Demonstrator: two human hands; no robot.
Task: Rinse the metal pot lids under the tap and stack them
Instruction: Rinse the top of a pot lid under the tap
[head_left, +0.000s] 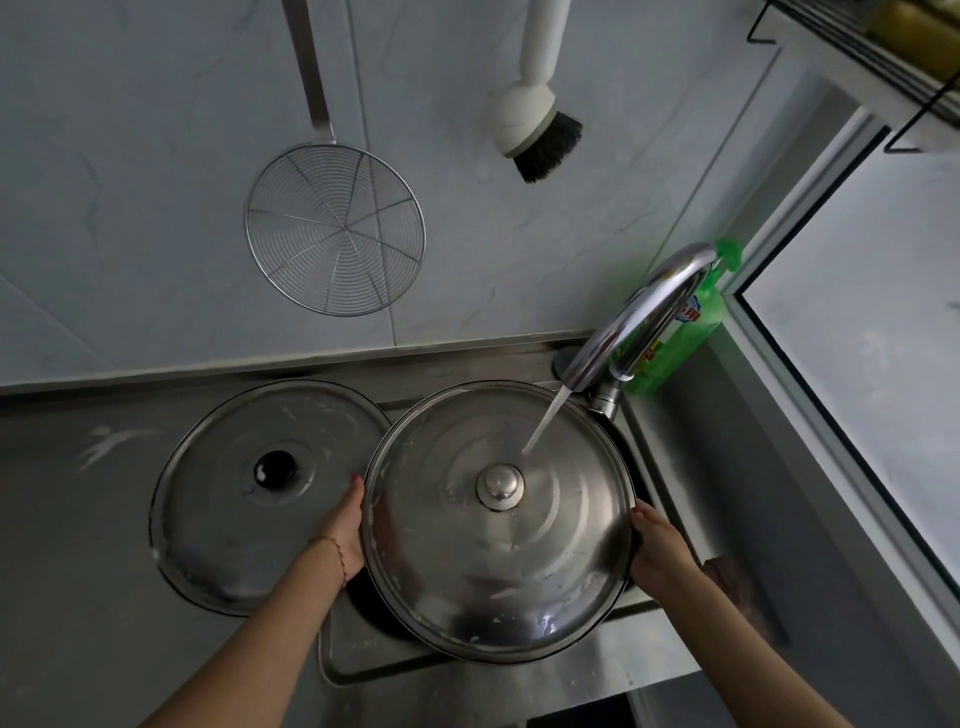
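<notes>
Both forearms reach in from the bottom, and the hands clasp opposite edges of a steel lid (498, 525). The left hand (345, 538) grips the left rim with its thumb lying up along the edge; the right hand (658, 551) grips the right rim, thumb on top and fingers hidden beneath. The lid sits dome up, knob (500, 486) uppermost, over the sink (363, 654). Water from the tap (636, 322) strikes it just above and right of the knob. A second lid (249, 493), with a black knob, lies flat on the counter to the left, its right edge tucked behind the held lid. A green bottle (685, 332) stands behind the tap.
</notes>
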